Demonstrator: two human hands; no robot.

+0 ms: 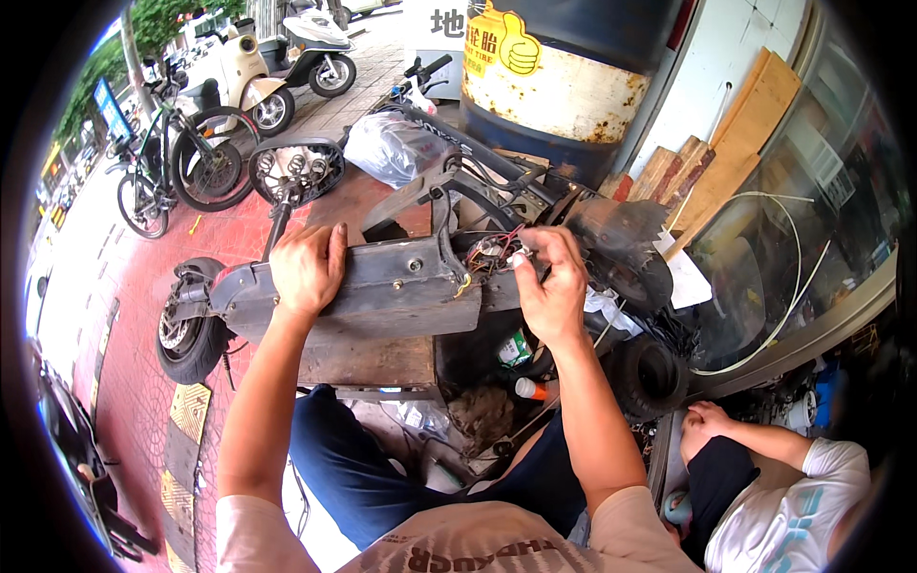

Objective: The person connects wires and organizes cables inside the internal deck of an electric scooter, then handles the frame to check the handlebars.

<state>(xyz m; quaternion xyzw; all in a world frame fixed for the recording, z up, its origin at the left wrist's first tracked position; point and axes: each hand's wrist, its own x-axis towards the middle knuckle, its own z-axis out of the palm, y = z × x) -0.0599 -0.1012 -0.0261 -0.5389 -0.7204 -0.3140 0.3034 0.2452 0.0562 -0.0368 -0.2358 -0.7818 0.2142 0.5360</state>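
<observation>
Our left hand point(308, 267) lies over the black scooter frame point(387, 296), fingers hidden past its upper edge, so we cannot tell how tightly it clasps. Our right hand point(554, 282) has thumb and forefinger close together at the bundled wires point(489, 250) just left of them; whether they pinch one, we cannot tell. We would do best to brace the frame left-handed and part strands gently, without tugging.

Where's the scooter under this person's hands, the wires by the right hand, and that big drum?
Scooter point(387, 291): head view, on the dark side of its deck.
Wires point(491, 251): head view, mid-bundle.
Drum point(554, 100): head view, on its white band.
</observation>
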